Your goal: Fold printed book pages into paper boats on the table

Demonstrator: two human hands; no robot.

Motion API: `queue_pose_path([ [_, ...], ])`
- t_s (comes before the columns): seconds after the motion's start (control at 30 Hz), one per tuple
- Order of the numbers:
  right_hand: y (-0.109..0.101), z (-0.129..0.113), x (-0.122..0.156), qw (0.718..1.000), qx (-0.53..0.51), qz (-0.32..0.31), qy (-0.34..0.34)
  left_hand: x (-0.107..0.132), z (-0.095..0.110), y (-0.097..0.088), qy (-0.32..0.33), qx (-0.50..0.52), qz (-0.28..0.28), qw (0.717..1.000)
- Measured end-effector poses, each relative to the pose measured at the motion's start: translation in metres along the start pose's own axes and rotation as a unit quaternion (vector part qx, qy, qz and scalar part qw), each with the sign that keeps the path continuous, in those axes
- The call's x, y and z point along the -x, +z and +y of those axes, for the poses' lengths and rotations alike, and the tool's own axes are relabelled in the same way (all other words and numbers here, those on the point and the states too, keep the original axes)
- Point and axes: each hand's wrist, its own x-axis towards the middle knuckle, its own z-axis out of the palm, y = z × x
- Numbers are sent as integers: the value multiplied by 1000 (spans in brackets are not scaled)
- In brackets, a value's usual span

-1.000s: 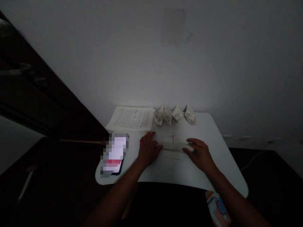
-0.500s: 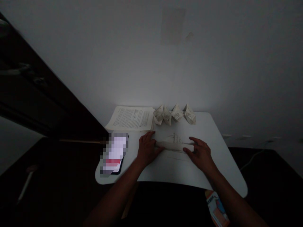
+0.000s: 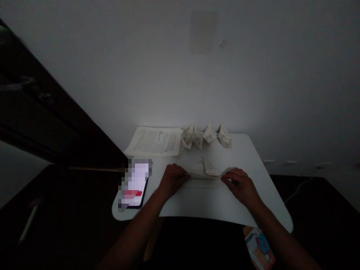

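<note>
A partly folded sheet of printed paper (image 3: 204, 169) lies near the middle of the small white table (image 3: 253, 187). Its upper part forms a triangle, with a strip along the lower edge. My left hand (image 3: 174, 179) pinches the left end of this strip between thumb and fingers. At the right end, my right hand (image 3: 237, 183) is closed on the paper in the same way. Just beyond the sheet, several folded paper boats (image 3: 209, 135) stand in a row, made of similar printed paper.
A stack of printed sheets (image 3: 156, 141) lies at the table's back left. In front of it is a phone (image 3: 137, 183) with its screen lit and partly blurred out. A colourful packet (image 3: 259, 247) sits below the front edge. Behind the table rises a wall (image 3: 157, 75).
My fingers have closed from a spread position to a pinch at both ends of the strip. The strip, raised before, now lies flatter, and more of the printed triangle shows.
</note>
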Motion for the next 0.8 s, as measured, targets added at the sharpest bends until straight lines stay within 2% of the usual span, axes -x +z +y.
queue_pose_path([
  [0.17, -8, 0, -6, 997, 26, -39, -56, 1, -2, -2, 23, -14, -19, 999],
  [0.4, -10, -12, -25, 987, 57, -126, -79, -5, 2, -5, 15, -30, -48, 998],
  [0.53, -8, -26, -47, 967, 80, -219, -104, -8, 5, -7, 0, -34, -52, 998],
  [0.67, -1, -42, -73, 942, 95, -306, -102, -9, 7, -7, -9, -29, -50, 998],
  [0.8, 5, -43, -96, 912, 67, -392, -96, -12, 10, -10, -22, -34, -64, 997],
])
